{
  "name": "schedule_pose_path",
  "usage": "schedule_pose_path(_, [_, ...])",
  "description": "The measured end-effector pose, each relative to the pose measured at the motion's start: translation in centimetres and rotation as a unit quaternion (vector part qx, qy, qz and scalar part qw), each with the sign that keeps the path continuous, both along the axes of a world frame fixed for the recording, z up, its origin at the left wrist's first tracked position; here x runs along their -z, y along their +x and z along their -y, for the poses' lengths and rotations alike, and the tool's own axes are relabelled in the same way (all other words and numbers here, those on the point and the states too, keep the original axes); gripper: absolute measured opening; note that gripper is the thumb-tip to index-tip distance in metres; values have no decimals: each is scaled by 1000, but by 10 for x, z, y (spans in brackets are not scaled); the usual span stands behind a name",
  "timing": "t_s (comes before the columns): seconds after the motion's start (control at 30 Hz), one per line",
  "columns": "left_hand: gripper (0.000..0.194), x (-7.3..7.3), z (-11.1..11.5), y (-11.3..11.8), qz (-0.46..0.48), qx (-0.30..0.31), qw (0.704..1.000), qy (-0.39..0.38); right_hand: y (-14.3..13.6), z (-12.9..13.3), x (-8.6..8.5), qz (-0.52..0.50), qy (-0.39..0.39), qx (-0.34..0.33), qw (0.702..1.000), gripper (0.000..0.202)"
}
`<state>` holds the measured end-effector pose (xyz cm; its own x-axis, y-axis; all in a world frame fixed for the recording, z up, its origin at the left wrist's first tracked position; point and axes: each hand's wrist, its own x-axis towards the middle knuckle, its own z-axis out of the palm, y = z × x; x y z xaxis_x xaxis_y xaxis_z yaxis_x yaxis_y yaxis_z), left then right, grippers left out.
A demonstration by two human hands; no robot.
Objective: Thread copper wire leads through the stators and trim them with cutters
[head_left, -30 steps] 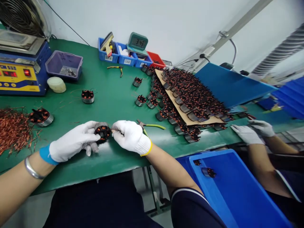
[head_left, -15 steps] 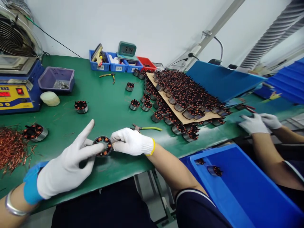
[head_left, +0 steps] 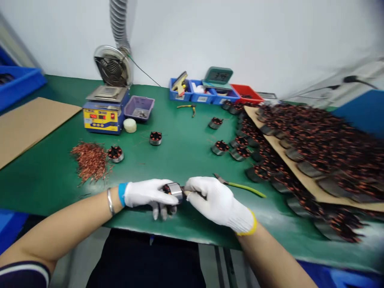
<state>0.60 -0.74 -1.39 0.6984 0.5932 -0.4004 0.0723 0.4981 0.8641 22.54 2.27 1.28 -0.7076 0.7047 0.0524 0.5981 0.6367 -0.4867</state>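
Note:
Near the bench's front edge, my left hand [head_left: 151,194], in a white glove, wraps round a motor stator [head_left: 175,192] with a silver ring and copper windings. The stator lies on its side in the fingers, its steel rim showing. My right hand [head_left: 211,200], gloved too, is closed in a pinch at the stator's right end; what sits between its fingertips is too small to make out. Just beyond that hand lie green-handled cutters [head_left: 244,188]. A heap of copper wire scraps [head_left: 91,160] and another stator [head_left: 115,153] are to the left.
Many stators [head_left: 333,148] crowd cardboard on the right. A solder pot [head_left: 103,114] with a fan, a purple tray [head_left: 139,107] and yellow pliers [head_left: 189,108] stand farther back. Small blue bins [head_left: 202,98] and a red bin [head_left: 246,94] line the wall. Cardboard [head_left: 33,124] covers the far left.
My view has swung left, bringing the whole solder pot and wire heap in. The stator has turned from face up onto its side, and my left fingers have closed round it.

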Motion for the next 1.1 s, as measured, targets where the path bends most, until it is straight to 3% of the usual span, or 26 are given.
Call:
schedule_pose_path(0.13, [63,2,6,12,-57,-183,973,129,2,-1,6,78,201,59,975,21])
schedule_pose_path(0.27, [63,-6,12,13,-52,-212,954,206,9,-5,10,98,318,85,939,21])
schedule_pose_path(0.33, [55,-8,11,11,-89,-268,937,206,9,-4,8,86,340,72,934,20])
schedule_pose_path(0.4, [56,-7,7,8,-97,-309,937,132,8,-1,6,52,364,43,929,20])
schedule_pose_path(0.43, [60,-5,4,7,-77,-285,953,72,6,1,4,33,375,24,926,20])
schedule_pose_path(0.5, [68,1,-1,3,-9,-143,989,-43,2,6,3,8,388,-7,922,22])
schedule_pose_path(0.57, [67,6,-3,2,41,-27,994,-100,-2,9,4,13,389,-24,921,24])
schedule_pose_path(0.63, [58,10,-2,3,59,-40,994,-84,-4,9,6,28,386,-26,922,24])
schedule_pose_path(0.7, [55,11,0,4,77,-118,989,-39,-4,8,7,35,360,-22,932,24])
schedule_pose_path(0.77, [65,7,4,4,105,-166,980,8,-3,6,7,36,292,-7,956,22])
schedule_pose_path(0.87, [72,-2,12,3,122,-177,971,107,-1,4,2,40,135,8,990,20])
schedule_pose_path(0.93, [59,-9,18,1,70,-185,955,221,-1,2,-2,35,35,3,999,18])
schedule_pose_path(1.0, [36,-14,22,-1,-51,-171,912,370,0,-2,-2,12,-55,-20,998,16])
schedule_pose_path(1.1, [19,-17,28,-2,-113,-97,841,520,3,-9,0,-44,-145,-39,988,15])
